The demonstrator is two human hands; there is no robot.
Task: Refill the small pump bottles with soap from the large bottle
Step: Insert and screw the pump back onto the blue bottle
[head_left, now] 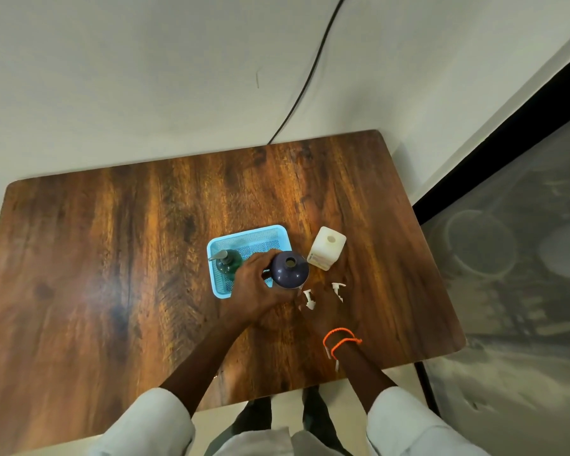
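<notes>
left hand (255, 284) grips dark bottle (289, 269) beside basket (249, 233); we judge it slippery; right hand (323, 304) unclear.

We see our left hand (260, 284) curled around a dark purple round bottle (289, 269) with an open neck, standing on the brown wooden table (112, 258) beside a light blue plastic mesh basket (249, 238). A dark green pump bottle (229, 263) stands inside the basket. Right of these sits a white square open-necked bottle (327, 248). Our right hand (326, 307) seems to rest near two white pump heads (310, 299).
</notes>
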